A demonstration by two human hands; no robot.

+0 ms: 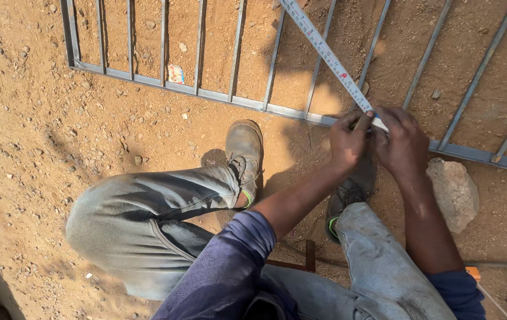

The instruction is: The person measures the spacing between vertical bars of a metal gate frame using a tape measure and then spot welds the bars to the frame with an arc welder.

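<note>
Both hands pinch the tape (pixel 324 52) end onto the gate (pixel 277 110) bottom rail, left hand (pixel 348 139) and right hand (pixel 402 145) closed on it, keeping it taut along the bars.

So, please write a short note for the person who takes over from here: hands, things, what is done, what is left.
Left hand: pinches the tape down on the frame's bottom rail.
Right hand: beside it, pressing the same tape end on the rail.
Tape: runs up and away across the bars. Frame lies flat on the dirt; a rock sits near the rail.
Done: tape end placed on the rail.
Left: no mark visible on the rail; the far end of the tape is out of view.
</note>
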